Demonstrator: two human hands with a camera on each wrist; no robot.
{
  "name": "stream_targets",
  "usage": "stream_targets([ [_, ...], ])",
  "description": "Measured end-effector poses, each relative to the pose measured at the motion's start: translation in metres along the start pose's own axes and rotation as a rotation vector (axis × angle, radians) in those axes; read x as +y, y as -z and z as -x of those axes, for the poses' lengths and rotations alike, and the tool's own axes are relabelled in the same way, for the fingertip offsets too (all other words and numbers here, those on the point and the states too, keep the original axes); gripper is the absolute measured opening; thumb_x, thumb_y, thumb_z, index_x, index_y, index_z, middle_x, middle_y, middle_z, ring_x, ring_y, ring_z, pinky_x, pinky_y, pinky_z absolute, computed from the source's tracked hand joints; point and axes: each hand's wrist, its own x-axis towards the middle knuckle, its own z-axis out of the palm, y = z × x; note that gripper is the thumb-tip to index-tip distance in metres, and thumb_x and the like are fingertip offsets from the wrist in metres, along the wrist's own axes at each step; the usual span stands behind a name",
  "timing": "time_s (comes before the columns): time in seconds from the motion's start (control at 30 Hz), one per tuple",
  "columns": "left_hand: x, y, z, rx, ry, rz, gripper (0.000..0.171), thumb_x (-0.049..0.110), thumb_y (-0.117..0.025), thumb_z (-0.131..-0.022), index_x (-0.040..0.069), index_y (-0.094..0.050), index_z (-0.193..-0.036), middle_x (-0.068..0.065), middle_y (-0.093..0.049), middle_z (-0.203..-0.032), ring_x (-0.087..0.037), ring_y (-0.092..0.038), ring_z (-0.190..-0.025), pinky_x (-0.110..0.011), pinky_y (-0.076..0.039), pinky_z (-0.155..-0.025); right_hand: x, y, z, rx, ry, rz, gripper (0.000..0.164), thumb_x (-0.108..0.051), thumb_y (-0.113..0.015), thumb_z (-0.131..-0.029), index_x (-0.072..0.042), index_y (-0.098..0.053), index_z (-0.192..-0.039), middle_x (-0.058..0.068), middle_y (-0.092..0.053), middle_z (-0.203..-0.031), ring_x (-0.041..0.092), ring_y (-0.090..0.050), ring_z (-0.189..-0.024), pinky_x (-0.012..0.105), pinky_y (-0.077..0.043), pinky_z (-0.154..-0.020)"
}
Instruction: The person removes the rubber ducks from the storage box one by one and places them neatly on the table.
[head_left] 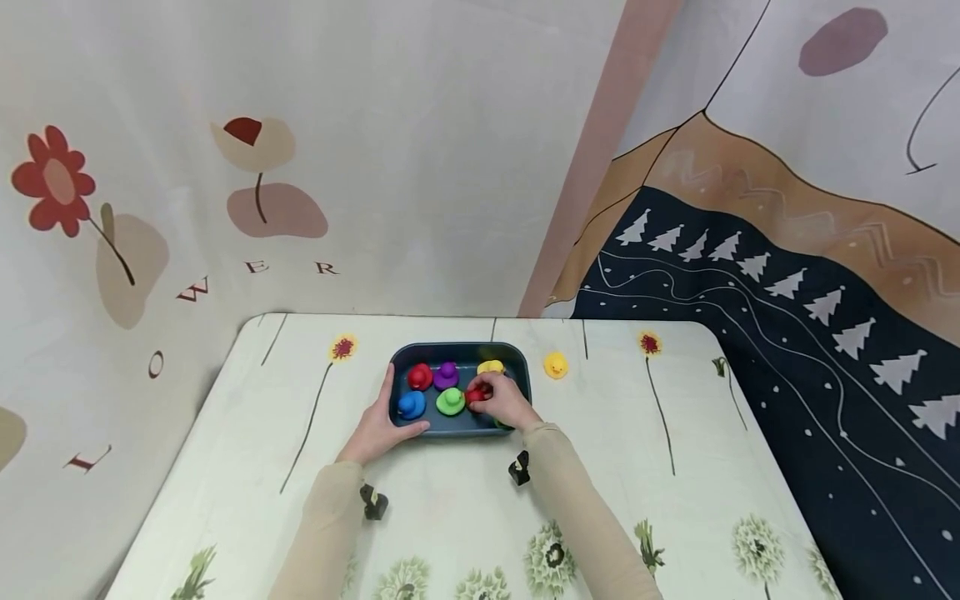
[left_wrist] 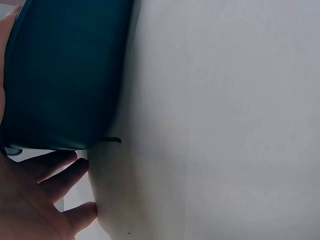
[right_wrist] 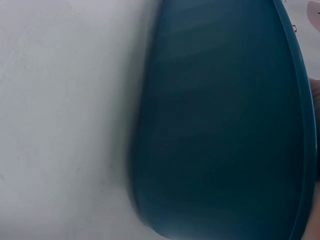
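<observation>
My left hand holds the near left corner of a dark blue tray, thumb along the front rim and fingers along the left end. In the left wrist view, its fingers lie around the tray's end. Over the tray's right half, my right hand pinches a small red toy, which looks like a rubber duck. Similar toys in red, purple, blue and green sit to its left. A yellow toy sits behind the right hand, partly hidden. Green shows beneath that hand.
A yellow rubber duck is on the flower-patterned tablecloth, right of the tray. Printed cloth walls rise behind the table. In the right wrist view, the tray's outer wall fills most of the picture.
</observation>
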Motion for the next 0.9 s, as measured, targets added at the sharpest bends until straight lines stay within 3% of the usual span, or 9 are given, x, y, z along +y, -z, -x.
stream_targets([
  [0.6,-0.002,0.001,-0.002,-0.010,-0.007,0.002,0.121,0.048,-0.080,-0.076,0.028,0.011,-0.155,-0.024,-0.013,-0.157,-0.044,-0.020,-0.140,-0.059,-0.022,-0.109,-0.005,0.003,0.009,0.071,0.108,0.038,0.023,-0.001,-0.071,-0.085,-0.004,-0.066,-0.107,0.008,-0.061,-0.106,0.021,-0.058,-0.091,0.032,-0.051,-0.083],
  [0.9,-0.001,0.001,-0.001,-0.005,-0.017,0.006,0.121,0.045,-0.080,-0.077,0.027,0.011,-0.155,-0.024,-0.014,-0.157,-0.044,-0.021,-0.140,-0.059,-0.022,-0.109,-0.008,0.008,0.018,0.107,0.149,-0.003,0.024,-0.001,-0.072,-0.085,-0.004,-0.066,-0.107,0.008,-0.060,-0.108,0.020,-0.059,-0.093,0.031,-0.051,-0.085],
])
